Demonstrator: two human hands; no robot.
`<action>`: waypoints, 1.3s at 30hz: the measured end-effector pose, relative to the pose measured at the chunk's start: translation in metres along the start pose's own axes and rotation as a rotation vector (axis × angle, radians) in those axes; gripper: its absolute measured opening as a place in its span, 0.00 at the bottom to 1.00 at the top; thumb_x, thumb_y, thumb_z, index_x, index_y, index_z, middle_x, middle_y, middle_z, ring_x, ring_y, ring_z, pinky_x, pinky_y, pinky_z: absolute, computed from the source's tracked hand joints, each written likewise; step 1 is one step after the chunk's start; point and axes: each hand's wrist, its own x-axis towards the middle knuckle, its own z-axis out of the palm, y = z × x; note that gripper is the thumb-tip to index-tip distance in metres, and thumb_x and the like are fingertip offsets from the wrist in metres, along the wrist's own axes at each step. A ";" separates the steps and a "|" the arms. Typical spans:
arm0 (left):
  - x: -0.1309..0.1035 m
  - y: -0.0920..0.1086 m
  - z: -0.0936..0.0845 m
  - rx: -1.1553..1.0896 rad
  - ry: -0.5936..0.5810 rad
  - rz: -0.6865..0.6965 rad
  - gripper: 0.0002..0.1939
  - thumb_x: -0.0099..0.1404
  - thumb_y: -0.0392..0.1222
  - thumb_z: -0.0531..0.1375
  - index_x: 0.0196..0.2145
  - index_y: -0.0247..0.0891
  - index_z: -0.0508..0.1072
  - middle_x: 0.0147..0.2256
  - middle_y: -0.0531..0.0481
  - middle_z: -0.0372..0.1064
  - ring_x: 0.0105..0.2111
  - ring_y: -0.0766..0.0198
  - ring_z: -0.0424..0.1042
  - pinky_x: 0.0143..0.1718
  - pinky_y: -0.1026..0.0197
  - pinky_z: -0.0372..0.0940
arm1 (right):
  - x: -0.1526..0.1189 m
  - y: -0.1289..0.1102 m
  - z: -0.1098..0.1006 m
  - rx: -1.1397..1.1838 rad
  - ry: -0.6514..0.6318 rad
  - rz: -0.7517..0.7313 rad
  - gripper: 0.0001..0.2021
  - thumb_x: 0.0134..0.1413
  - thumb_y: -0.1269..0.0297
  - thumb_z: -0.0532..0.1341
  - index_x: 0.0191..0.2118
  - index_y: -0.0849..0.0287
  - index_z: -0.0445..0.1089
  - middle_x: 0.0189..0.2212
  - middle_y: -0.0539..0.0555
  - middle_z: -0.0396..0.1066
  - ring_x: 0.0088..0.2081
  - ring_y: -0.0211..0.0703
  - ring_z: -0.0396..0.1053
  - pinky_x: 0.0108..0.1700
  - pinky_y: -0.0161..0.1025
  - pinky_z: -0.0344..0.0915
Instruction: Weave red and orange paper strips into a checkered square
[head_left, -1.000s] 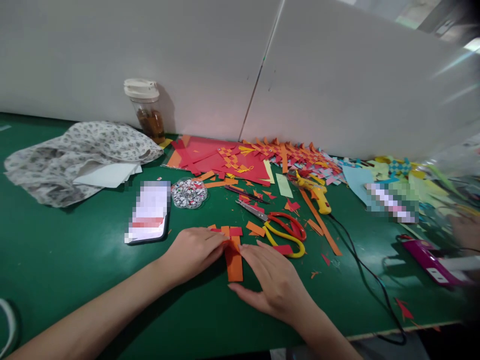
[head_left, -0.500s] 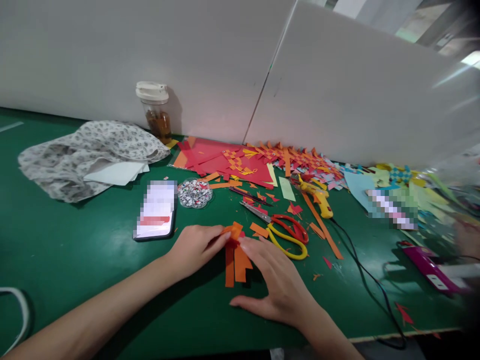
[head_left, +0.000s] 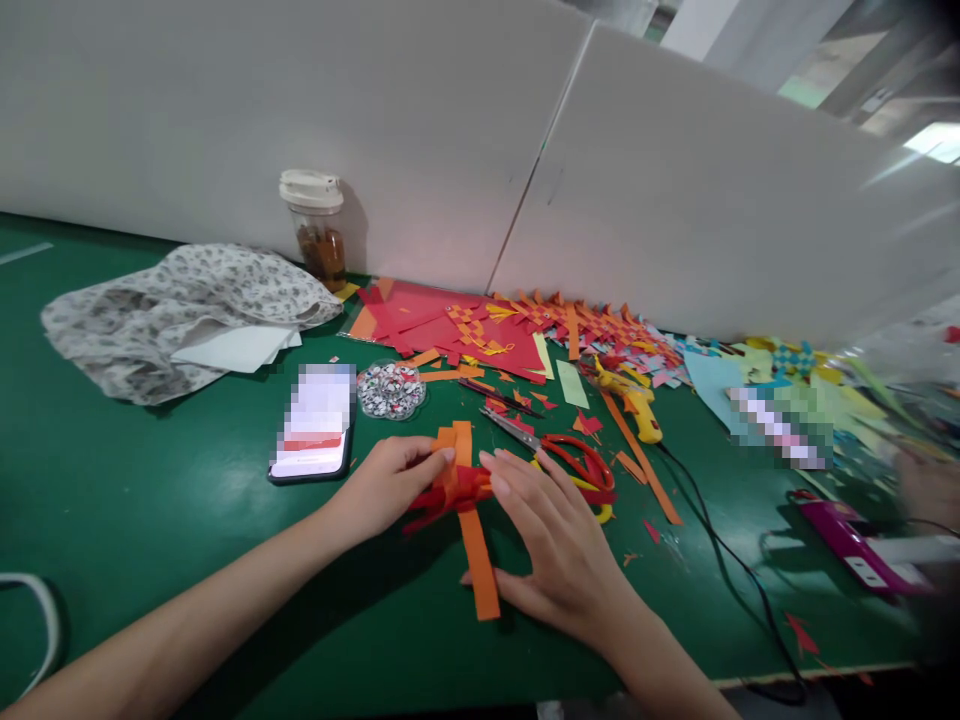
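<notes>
Orange and red paper strips [head_left: 466,484], crossed and interwoven, are held above the green table [head_left: 187,520]. Pinched between thumb and fingers, their left part is in my left hand [head_left: 386,487]. One long orange strip hangs down toward me, while red strips stick out on both sides. My right hand [head_left: 559,545] is at the right side of the weave, fingers stretched and touching it, thumb spread apart low by the hanging strip's end. Just behind my right hand lie scissors [head_left: 577,460] with red and yellow handles, partly covered by it.
A phone [head_left: 315,425] and a clear dish of small googly eyes [head_left: 391,390] lie left of centre. Behind are a lidded cup [head_left: 315,230], patterned cloth [head_left: 187,310] and red paper sheets [head_left: 420,310]. A yellow glue gun [head_left: 641,410], its cord and a purple power strip [head_left: 847,540] sit right.
The strips have turned in my hands: red ones now lie sideways, and one long orange strip hangs down where two shorter ends hung. Both hands stay in nearly the same place.
</notes>
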 end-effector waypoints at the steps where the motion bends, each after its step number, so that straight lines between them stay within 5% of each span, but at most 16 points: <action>1: 0.001 -0.002 0.000 -0.044 -0.013 -0.029 0.17 0.63 0.50 0.50 0.23 0.36 0.65 0.19 0.58 0.54 0.20 0.69 0.53 0.21 0.67 0.50 | 0.002 0.000 0.000 0.008 0.012 -0.002 0.38 0.49 0.57 0.61 0.62 0.62 0.43 0.56 0.64 0.59 0.59 0.55 0.53 0.59 0.58 0.48; 6: 0.002 -0.012 0.003 -0.184 -0.104 -0.145 0.17 0.61 0.52 0.51 0.21 0.37 0.61 0.17 0.60 0.49 0.17 0.70 0.48 0.18 0.67 0.46 | 0.011 0.000 0.005 0.059 0.067 0.171 0.35 0.50 0.53 0.60 0.60 0.62 0.47 0.47 0.61 0.69 0.49 0.51 0.66 0.57 0.54 0.53; 9: 0.002 -0.011 0.004 -0.065 -0.094 -0.127 0.19 0.61 0.52 0.50 0.20 0.38 0.59 0.17 0.60 0.46 0.18 0.70 0.47 0.19 0.66 0.46 | 0.019 0.004 0.009 0.118 0.039 0.352 0.30 0.52 0.55 0.60 0.58 0.59 0.52 0.38 0.57 0.73 0.41 0.49 0.71 0.51 0.53 0.60; 14: 0.001 -0.001 0.000 0.288 0.033 0.025 0.23 0.66 0.53 0.44 0.20 0.37 0.64 0.17 0.58 0.51 0.19 0.68 0.54 0.20 0.65 0.48 | 0.034 0.016 0.015 0.313 -0.065 0.498 0.25 0.50 0.59 0.62 0.54 0.55 0.57 0.31 0.50 0.74 0.37 0.46 0.71 0.45 0.48 0.64; 18: -0.001 0.000 -0.004 0.418 0.042 0.070 0.18 0.65 0.52 0.47 0.34 0.38 0.70 0.21 0.55 0.65 0.21 0.65 0.65 0.20 0.65 0.55 | 0.038 0.023 0.021 0.474 -0.134 0.588 0.21 0.51 0.62 0.60 0.52 0.54 0.59 0.27 0.48 0.73 0.31 0.42 0.71 0.36 0.39 0.67; 21: -0.002 -0.007 -0.004 0.584 0.120 0.139 0.15 0.61 0.46 0.55 0.45 0.38 0.66 0.29 0.50 0.72 0.28 0.60 0.71 0.24 0.63 0.63 | 0.034 0.026 0.027 0.440 -0.136 0.607 0.21 0.50 0.62 0.61 0.51 0.55 0.60 0.29 0.49 0.73 0.33 0.43 0.71 0.37 0.40 0.67; 24: -0.003 -0.013 -0.002 0.813 0.254 0.369 0.13 0.61 0.39 0.55 0.44 0.36 0.66 0.39 0.43 0.71 0.40 0.53 0.69 0.36 0.55 0.66 | 0.029 0.029 0.029 0.276 -0.075 0.559 0.21 0.48 0.60 0.62 0.49 0.56 0.62 0.35 0.53 0.73 0.38 0.48 0.70 0.41 0.45 0.66; 31: -0.002 -0.018 -0.001 0.894 -0.111 0.771 0.12 0.67 0.37 0.50 0.47 0.39 0.67 0.48 0.48 0.70 0.50 0.59 0.65 0.48 0.55 0.61 | 0.003 0.047 0.015 -0.108 -0.042 0.657 0.16 0.53 0.52 0.56 0.40 0.59 0.67 0.35 0.57 0.71 0.39 0.52 0.69 0.38 0.46 0.66; 39: 0.000 -0.026 0.001 0.862 -0.184 0.737 0.13 0.67 0.38 0.50 0.45 0.39 0.70 0.45 0.47 0.72 0.47 0.61 0.68 0.47 0.57 0.61 | -0.015 0.061 0.002 -0.155 -0.121 0.696 0.20 0.53 0.46 0.52 0.27 0.57 0.69 0.27 0.55 0.70 0.31 0.48 0.68 0.30 0.42 0.62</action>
